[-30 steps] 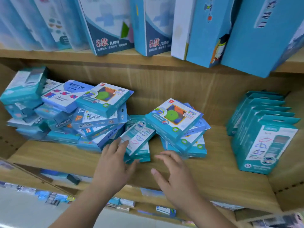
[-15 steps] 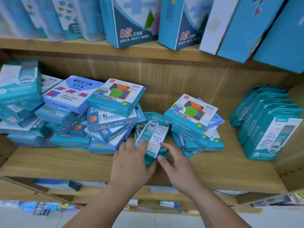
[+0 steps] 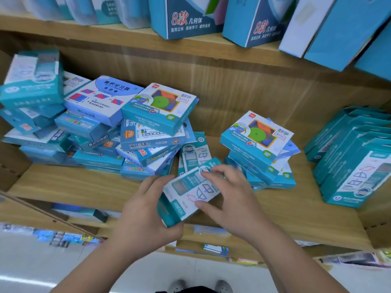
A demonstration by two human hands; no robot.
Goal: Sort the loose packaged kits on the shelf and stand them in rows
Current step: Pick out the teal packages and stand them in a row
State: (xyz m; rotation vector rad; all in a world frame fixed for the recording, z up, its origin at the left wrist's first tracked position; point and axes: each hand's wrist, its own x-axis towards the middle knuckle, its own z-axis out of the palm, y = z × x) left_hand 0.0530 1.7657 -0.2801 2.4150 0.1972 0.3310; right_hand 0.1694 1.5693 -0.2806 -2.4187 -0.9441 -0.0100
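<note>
Lifting clear of the heap now, the teal kit sits tilted between both hands above the shelf's front edge, where a moment ago it lay flat. Left hand cups its lower corner; right hand pinches its face. Print stays blurred.

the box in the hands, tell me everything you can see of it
The box is a flat teal and white cardboard pack with a small clear window and line drawings of shapes on its face. It is tilted, lifted above the front of the wooden shelf. The left hand grips its lower left end; the right hand pinches its right edge, fingers on top. A similar box lies just behind.
</note>
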